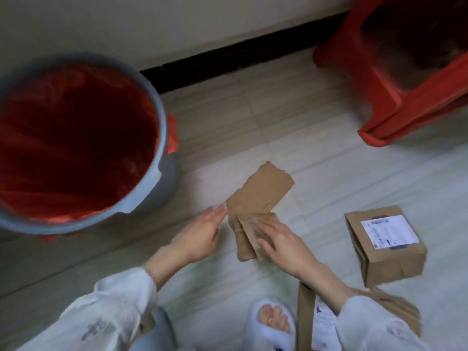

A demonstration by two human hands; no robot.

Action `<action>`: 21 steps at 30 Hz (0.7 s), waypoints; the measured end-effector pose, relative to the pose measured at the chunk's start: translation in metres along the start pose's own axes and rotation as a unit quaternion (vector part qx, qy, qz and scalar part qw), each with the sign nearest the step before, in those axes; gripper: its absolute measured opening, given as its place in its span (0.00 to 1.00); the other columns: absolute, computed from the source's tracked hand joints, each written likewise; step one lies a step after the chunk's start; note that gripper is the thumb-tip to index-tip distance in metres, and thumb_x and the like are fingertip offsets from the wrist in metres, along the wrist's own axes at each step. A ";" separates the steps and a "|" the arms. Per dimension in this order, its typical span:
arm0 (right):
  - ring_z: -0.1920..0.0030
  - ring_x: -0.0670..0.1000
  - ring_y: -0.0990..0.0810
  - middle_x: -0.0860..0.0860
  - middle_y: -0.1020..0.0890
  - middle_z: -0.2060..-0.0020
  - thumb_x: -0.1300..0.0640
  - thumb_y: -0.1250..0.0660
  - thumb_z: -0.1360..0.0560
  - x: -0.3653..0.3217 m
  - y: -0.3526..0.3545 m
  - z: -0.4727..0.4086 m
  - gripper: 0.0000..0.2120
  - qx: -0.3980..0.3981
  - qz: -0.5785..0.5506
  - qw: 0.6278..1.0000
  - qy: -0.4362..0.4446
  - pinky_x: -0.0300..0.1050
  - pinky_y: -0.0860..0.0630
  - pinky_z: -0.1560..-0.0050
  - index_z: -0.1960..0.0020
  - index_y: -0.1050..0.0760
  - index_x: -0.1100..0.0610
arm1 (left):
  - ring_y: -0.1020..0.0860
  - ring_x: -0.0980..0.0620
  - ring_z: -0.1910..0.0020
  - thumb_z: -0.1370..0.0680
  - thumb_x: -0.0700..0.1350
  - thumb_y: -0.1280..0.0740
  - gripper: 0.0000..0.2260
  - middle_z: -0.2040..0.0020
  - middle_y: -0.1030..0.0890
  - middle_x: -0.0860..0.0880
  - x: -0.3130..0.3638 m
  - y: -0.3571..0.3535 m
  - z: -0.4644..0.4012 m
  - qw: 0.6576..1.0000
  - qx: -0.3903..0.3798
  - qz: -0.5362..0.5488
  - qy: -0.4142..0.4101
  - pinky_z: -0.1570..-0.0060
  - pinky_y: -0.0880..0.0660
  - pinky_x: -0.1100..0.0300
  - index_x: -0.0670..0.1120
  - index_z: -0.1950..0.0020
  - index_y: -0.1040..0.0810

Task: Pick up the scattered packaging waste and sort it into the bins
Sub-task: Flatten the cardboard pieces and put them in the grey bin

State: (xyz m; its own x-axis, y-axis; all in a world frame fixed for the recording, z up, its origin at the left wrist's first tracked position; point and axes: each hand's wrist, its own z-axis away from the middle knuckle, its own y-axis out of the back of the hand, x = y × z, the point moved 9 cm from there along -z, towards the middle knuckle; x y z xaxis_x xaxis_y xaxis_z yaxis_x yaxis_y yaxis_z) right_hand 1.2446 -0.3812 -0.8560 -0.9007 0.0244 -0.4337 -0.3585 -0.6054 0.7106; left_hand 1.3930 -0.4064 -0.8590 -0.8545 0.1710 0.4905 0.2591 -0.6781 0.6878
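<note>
The bin (152, 138), red-lined, is standing left of the fingers and appearing to hold nothing yet, so sorting is looking barely begun; the left hand (200, 234) is reaching with fingers released, tips just touching the cardboard (258, 198) lying on the floor (316, 153); the right hand (281, 241) is pressing flat fingers on its lower flaps, grasping nothing; right of the fingers a box (385, 244) is waiting, more cardboard (306, 317) lying under the right forearm; a red stool (395, 105) is standing beyond, blocking nothing.
</note>
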 end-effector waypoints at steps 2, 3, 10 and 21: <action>0.34 0.58 0.29 0.57 0.29 0.32 0.45 0.44 0.24 0.021 -0.039 -0.023 0.25 -0.018 0.074 0.997 0.015 0.48 0.32 0.36 0.32 0.31 0.56 | 0.52 0.49 0.24 0.22 0.36 0.48 0.28 0.23 0.53 0.49 -0.010 -0.034 -0.039 0.997 -0.020 -0.066 -0.039 0.27 0.52 0.59 0.47 0.24 0.53; 0.36 0.59 0.26 0.58 0.27 0.34 0.43 0.40 0.27 0.033 -0.054 -0.030 0.25 -0.020 0.101 0.994 0.022 0.51 0.30 0.38 0.34 0.27 0.56 | 0.54 0.49 0.24 0.22 0.36 0.47 0.29 0.23 0.55 0.50 -0.011 -0.050 -0.055 0.993 -0.031 -0.097 -0.057 0.26 0.51 0.56 0.48 0.24 0.54; 0.34 0.54 0.28 0.52 0.26 0.34 0.46 0.28 0.34 0.077 -0.050 -0.035 0.24 0.040 0.197 0.979 -0.044 0.53 0.30 0.37 0.39 0.24 0.46 | 0.48 0.48 0.24 0.22 0.43 0.40 0.29 0.23 0.50 0.52 -0.024 -0.077 -0.091 0.969 0.026 -0.225 -0.100 0.29 0.45 0.47 0.52 0.24 0.48; 0.25 0.61 0.61 0.60 0.60 0.25 0.25 0.43 0.35 0.119 -0.055 -0.053 0.54 0.000 0.174 0.962 -0.211 0.58 0.60 0.27 0.24 0.59 0.57 | 0.24 0.48 0.65 0.62 0.61 0.21 0.45 0.62 0.24 0.47 -0.028 -0.066 -0.085 0.956 0.071 -0.275 -0.069 0.69 0.28 0.57 0.48 0.47 0.23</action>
State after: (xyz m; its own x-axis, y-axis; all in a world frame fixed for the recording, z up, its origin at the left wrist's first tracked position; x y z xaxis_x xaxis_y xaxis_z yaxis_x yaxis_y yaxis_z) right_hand 1.1699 -0.3872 -0.9756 -0.9856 0.1405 0.0938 -0.0169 -0.6347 0.7726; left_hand 1.3611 -0.4274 -0.9637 -0.8140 0.5733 0.0936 -0.1456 -0.3573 0.9226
